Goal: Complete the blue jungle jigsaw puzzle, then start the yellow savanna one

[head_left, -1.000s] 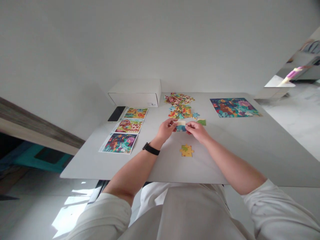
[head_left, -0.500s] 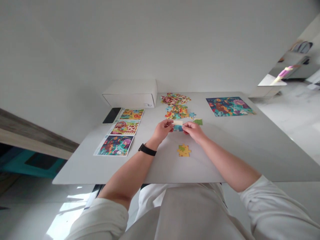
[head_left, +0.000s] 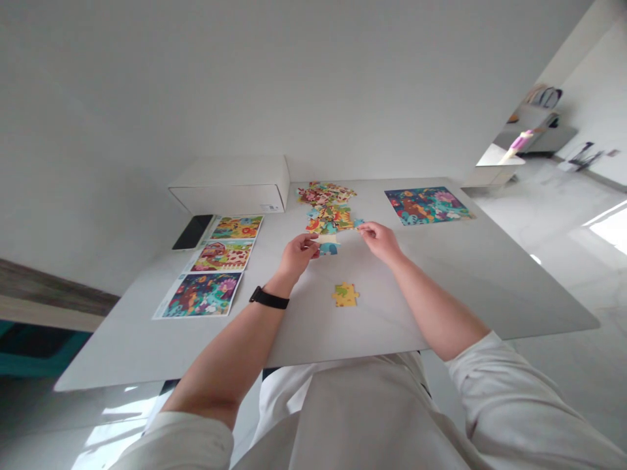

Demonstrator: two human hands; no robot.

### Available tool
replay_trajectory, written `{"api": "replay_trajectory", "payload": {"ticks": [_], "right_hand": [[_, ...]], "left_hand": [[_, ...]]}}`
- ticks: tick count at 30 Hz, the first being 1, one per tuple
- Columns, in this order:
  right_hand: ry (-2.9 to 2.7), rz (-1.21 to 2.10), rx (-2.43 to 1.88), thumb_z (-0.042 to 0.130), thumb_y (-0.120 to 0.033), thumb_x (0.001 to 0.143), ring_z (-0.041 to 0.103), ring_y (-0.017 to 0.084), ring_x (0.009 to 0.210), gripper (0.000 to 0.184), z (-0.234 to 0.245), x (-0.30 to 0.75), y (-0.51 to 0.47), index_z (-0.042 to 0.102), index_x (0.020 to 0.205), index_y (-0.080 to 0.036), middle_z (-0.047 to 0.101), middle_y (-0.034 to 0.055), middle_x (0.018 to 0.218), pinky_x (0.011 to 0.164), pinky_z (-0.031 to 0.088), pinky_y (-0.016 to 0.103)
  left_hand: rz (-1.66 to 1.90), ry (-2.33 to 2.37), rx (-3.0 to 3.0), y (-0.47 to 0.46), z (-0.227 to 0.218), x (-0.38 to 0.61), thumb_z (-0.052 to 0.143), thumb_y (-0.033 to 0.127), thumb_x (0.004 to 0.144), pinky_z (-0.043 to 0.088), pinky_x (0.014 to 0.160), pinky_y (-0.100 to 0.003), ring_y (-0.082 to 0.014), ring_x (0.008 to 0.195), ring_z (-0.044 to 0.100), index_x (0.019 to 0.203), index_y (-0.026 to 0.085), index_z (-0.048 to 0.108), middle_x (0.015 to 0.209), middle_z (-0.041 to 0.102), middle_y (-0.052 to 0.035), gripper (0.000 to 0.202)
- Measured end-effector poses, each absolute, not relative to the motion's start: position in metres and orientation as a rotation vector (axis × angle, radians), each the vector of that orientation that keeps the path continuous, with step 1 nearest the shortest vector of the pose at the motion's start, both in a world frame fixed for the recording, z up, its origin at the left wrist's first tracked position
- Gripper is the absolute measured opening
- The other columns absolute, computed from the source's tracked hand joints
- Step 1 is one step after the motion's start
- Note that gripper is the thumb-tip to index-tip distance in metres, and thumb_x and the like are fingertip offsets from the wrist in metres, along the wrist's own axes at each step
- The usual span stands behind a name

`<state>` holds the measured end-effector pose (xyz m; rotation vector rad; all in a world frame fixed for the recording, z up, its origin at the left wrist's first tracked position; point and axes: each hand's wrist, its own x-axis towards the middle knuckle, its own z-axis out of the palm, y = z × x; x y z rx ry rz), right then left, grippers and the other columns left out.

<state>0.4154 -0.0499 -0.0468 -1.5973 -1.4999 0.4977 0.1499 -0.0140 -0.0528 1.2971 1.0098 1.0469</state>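
Hands apart over a pale table [head_left: 441,281], a person works on a jigsaw, the left hand [head_left: 296,253] pinching a cream-and-blue puzzle section [head_left: 330,249] between thumb and fingers. Taking that section as the center of the dial and the table's far edge as twelve, the right hand [head_left: 382,241] sits at three o'clock, its fingertips drawn close together beside a light-blue puzzle piece [head_left: 359,222] at two; whether they grip anything cannot be told. At twelve o'clock, just beyond the held section, lies a heap of orange and green pieces [head_left: 329,215], backed by a redder heap [head_left: 326,192]. Toward five o'clock, a yellow-and-green puzzle section [head_left: 345,295] lies flat near the wearer's side. A dark, many-colored picture [head_left: 426,205] rests well apart at two o'clock. Three printed picture cards [head_left: 223,255] line the table from eight to nearly ten o'clock, a black phone [head_left: 192,232] beside the farthest, with a white box [head_left: 235,198] at ten. A black wristband [head_left: 270,298] circles the left wrist.
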Motion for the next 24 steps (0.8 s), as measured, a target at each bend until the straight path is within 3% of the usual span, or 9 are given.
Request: {"api": "replay_trajectory", "payload": {"ticks": [3, 8, 20, 24], "right_hand": [[-1.576, 0.318, -1.754, 0.069, -0.022, 0.09, 0.074, 0.023, 0.111, 0.031, -0.05, 0.445, -0.043, 0.076, 0.121, -0.026, 0.08, 0.0072, 0.118, 0.107, 0.055, 0.04], [-1.737, 0.254, -1.946, 0.083, -0.024, 0.081, 0.071, 0.028, 0.118, 0.035, -0.062, 0.467, -0.037, 0.078, 0.116, -0.026, 0.079, 0.0085, 0.123, 0.111, 0.052, 0.044], [-1.938, 0.184, -1.973, 0.075, -0.019, 0.085, 0.069, 0.029, 0.119, 0.036, -0.061, 0.47, -0.038, 0.08, 0.119, -0.027, 0.076, 0.0091, 0.127, 0.11, 0.051, 0.044], [-1.948, 0.192, -2.012, 0.073, -0.02, 0.087, 0.065, 0.03, 0.123, 0.038, -0.061, 0.467, -0.041, 0.078, 0.124, -0.027, 0.073, 0.01, 0.133, 0.111, 0.049, 0.044]], "left_hand": [[1.047, 1.027, 1.296, -0.013, -0.055, 0.149, 0.08, 0.02, 0.082, 0.062, 0.073, -0.028, -0.01, 0.066, 0.067, 0.108, 0.014, 0.071, 0.078, 0.069, 0.0006, 0.029], [1.043, 1.031, 1.284, -0.01, -0.058, 0.148, 0.083, 0.022, 0.08, 0.063, 0.074, -0.029, -0.0104, 0.067, 0.068, 0.108, 0.014, 0.072, 0.081, 0.069, -0.0002, 0.03], [0.852, 1.17, 1.47, 0.032, -0.056, 0.179, 0.085, 0.014, 0.074, 0.061, 0.07, -0.031, -0.0159, 0.067, 0.069, 0.099, 0.016, 0.072, 0.078, 0.072, -0.0016, 0.029], [0.874, 1.239, 2.017, 0.036, -0.06, 0.176, 0.086, 0.018, 0.075, 0.06, 0.092, -0.041, -0.0256, 0.092, 0.074, 0.099, 0.018, 0.078, 0.102, 0.077, -0.0101, 0.025]]}}
